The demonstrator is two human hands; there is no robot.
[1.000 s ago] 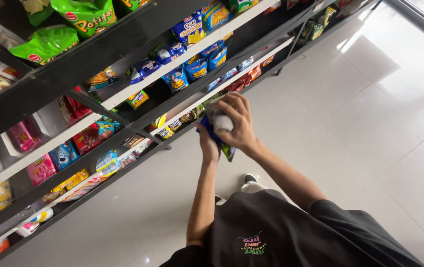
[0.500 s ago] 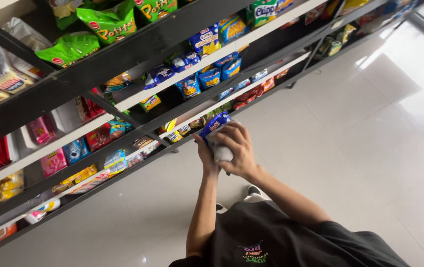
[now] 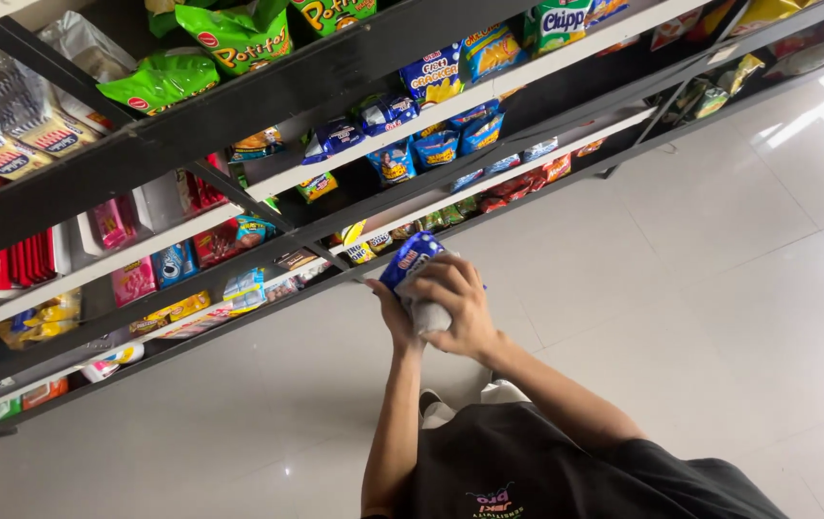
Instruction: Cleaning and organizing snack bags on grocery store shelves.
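Snack packet (image 3: 410, 261) between both hands | left hand (image 3: 394, 312) grips beneath | right hand (image 3: 455, 303) clutches, seemingly, grey cloth (image 3: 428, 315)

so it's a long black metal shelf rack (image 3: 268, 82) with white shelf boards running diagonally across the view, standing on a glossy pale tiled floor (image 3: 700, 279). Top level has green chip bags (image 3: 239, 43) and some silvery packets (image 3: 8, 130), the next one down has blue snack packs (image 3: 431, 144), pink packs (image 3: 112, 223) and red bars (image 3: 25, 261), and the lower boards carry yellow packets (image 3: 42, 322), small red packs (image 3: 527, 181) and green ones (image 3: 450, 213). Down at the far right end there's more dark green and yellow bags (image 3: 710, 96), too small to tell apart
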